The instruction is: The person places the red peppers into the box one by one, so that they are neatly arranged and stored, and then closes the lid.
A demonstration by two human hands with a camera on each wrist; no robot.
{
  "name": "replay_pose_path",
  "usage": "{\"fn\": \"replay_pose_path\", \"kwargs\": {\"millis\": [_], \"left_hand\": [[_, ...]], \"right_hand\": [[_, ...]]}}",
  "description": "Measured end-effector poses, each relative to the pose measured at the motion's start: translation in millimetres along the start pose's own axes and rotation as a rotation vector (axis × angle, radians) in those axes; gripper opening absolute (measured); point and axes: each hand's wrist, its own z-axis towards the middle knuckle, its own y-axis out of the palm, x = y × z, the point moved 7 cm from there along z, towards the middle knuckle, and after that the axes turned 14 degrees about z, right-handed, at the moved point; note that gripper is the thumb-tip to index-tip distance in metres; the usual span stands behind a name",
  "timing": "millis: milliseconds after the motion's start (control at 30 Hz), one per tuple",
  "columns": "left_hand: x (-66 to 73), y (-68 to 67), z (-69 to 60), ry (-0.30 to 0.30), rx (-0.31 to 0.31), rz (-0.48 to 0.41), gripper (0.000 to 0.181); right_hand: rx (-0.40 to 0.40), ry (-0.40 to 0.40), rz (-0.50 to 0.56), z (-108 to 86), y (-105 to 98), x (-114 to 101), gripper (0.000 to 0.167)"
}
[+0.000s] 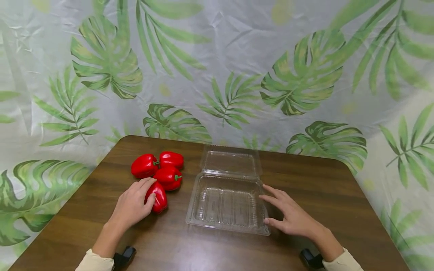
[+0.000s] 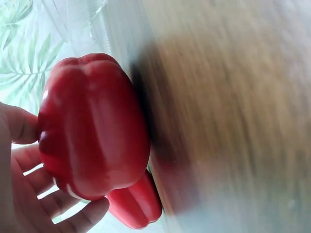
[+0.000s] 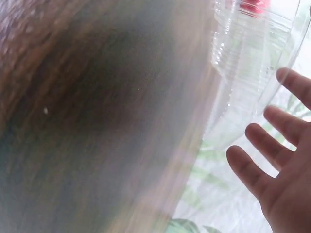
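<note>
Grasping a pepper with the left hand, curling the fingers over its far side and setting the thumb against its near side. Not being able to tell from these views about contact between that pepper and the table.

Seeing, just beyond that grip, a second pepper close by the held one, with a green stem showing. Finding a third pepper beyond the grip and slightly to its left, and a fourth pepper farthest beyond it, slightly to its right.

Holding nothing with the right hand; spreading its fingers loosely at the right side of a clear box, and appearing in the head view to touch the rim there with fingertips and thumb. Seeing that box well to the right of the left grip, with its lid lying open on the far side. Catching a bit of red past the box in the right wrist view.

Wearing pale sleeves and dark wrist cameras behind both hands. Facing a leaf-printed cloth beyond the table.
</note>
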Motion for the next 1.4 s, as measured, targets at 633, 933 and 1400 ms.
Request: {"fn": "replay_pose_path", "kwargs": {"millis": [633, 933, 1400], "left_hand": [[6.2, -5.0, -3.4, -0.056, -0.059, 0.152, 0.06], [13.2, -5.3, -8.8, -0.037, -0.145, 0.054, 0.063], [16.5, -9.4, -9.8, -0.003, -0.166, 0.039, 0.058]], "right_hand": [[0.035, -0.017, -0.034, -5.9, 1, -6, 0.062], [-0.005, 0.045, -0.001, -6.0, 1, -2, 0.062], [-0.012, 0.049, -0.017, -6.6, 1, -2, 0.061]]}}
